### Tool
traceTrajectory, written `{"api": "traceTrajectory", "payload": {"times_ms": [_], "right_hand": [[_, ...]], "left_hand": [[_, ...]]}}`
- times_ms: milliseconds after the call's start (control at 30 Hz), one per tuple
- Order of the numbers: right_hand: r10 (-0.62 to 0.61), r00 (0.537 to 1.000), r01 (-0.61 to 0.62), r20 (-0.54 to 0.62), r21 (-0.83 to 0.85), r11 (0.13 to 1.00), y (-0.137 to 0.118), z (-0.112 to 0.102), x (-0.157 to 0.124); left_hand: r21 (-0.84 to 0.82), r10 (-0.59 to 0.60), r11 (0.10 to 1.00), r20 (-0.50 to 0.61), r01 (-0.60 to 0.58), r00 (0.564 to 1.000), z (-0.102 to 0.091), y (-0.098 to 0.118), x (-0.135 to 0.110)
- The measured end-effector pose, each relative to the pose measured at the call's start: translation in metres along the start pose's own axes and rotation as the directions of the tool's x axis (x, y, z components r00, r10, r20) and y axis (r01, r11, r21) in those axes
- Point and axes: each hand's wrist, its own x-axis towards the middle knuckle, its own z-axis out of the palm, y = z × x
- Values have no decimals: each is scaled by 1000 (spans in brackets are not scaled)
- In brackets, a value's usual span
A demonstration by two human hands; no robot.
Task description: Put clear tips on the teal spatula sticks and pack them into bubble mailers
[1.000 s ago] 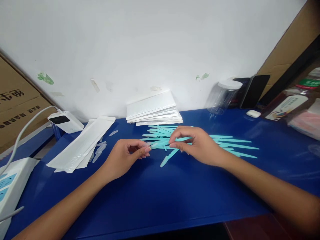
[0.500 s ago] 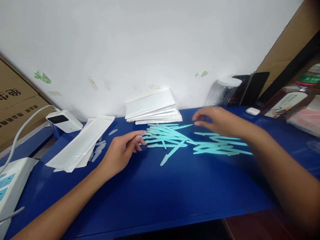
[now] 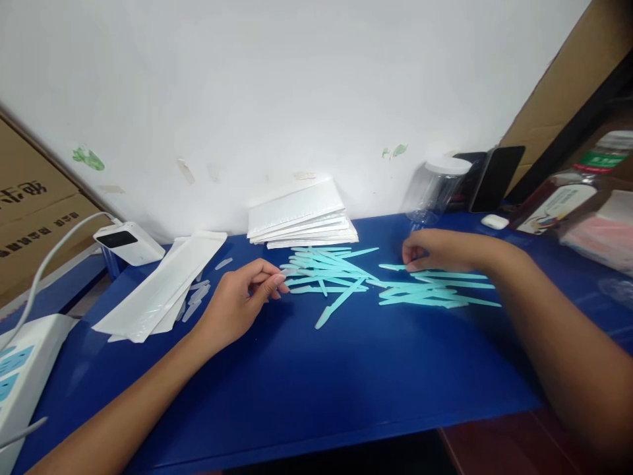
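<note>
My left hand (image 3: 250, 290) pinches a small translucent cap (image 3: 287, 272) between thumb and fingertips, at the left edge of a loose pile of turquoise eyebrow razors (image 3: 341, 309). My right hand (image 3: 430, 251) is closed at the far side of a second group of razors, its fingertips pressed on one turquoise eyebrow razor (image 3: 391, 267); part of that razor is hidden by the hand. More translucent caps (image 3: 196, 300) lie on the blue table left of my left hand, beside white pouches (image 3: 158, 290).
A stack of white packets (image 3: 299, 218) leans near the wall. At the left are a white device with a cable (image 3: 129, 244) and a power strip (image 3: 30, 376). A clear jar (image 3: 438, 188), a phone (image 3: 497, 178), a white earphone case (image 3: 494, 221) and a bottle (image 3: 558, 201) stand at the right.
My right hand has come down and slightly right onto the razors, its fingers closing on one. My left hand stays nearly in place with the cap. The view has shifted slightly.
</note>
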Motion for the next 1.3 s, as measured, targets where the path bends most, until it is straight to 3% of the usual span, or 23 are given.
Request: {"api": "traceTrajectory", "payload": {"times_ms": [133,267,367,467,600,933,1067,1300], "right_hand": [[-116,984,121,-133,30,992,-12,3,3],[-239,898,320,-370,176,931,-56,11,-3],[-380,830,508,-409,271,817,-92,25,-10],[-457,789,581,-410,260,771,-111,39,-13],[-486,770,604,-414,227,764,-112,48,-10],[-467,776,588,-425,219,778,-109,38,-13],[-506,765,611,-399,199,766,-113,47,-11],[-491,737,634,-464,224,740,-131,67,-15]], "left_hand": [[41,8,999,12,-8,1000,-2,-2,0],[120,37,992,26,-40,999,0,1,-1],[142,62,988,36,-66,997,2,4,-1],[137,81,987,45,-87,996,4,8,-1],[125,92,987,59,-99,994,4,8,-1],[156,102,982,56,-109,993,4,9,-2],[162,104,980,74,-115,992,4,13,-3],[140,106,983,83,-117,991,14,23,-7]]}}
